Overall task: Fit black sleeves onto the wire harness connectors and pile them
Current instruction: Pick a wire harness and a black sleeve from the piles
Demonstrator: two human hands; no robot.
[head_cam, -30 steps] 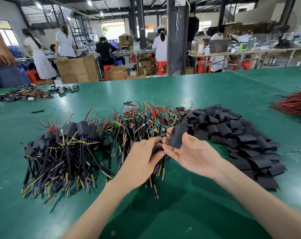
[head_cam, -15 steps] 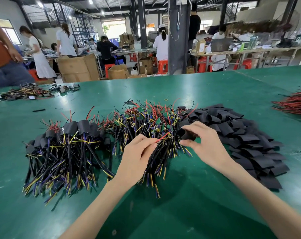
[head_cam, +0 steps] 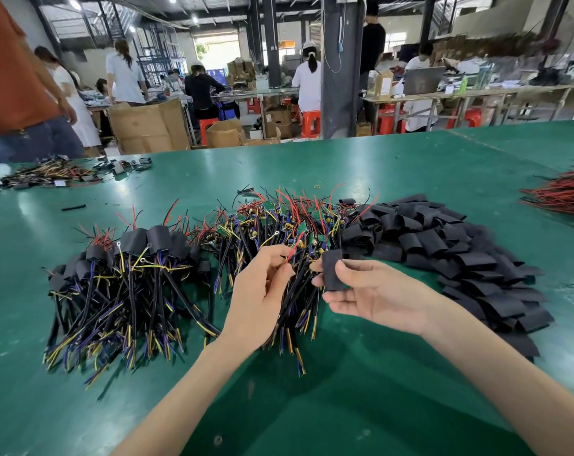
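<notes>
Three heaps line the tabletop [head_cam: 345,390]: sleeved harnesses [head_cam: 121,284] left, bare harnesses [head_cam: 279,222] middle, black sleeves [head_cam: 443,245] right. Left hand [head_cam: 259,291] pinches, seemingly, one red wire [head_cam: 294,248]; right hand [head_cam: 371,291], palm up, fingers pinching one sleeve [head_cam: 332,271] just beside.

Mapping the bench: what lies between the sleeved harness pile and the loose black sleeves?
The heap of unsleeved harnesses, shown in the head view.

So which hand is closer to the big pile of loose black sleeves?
Right. The right hand, pinching one sleeve, is beside the sleeve pile; the left hand is farther off, holding a harness.
</notes>
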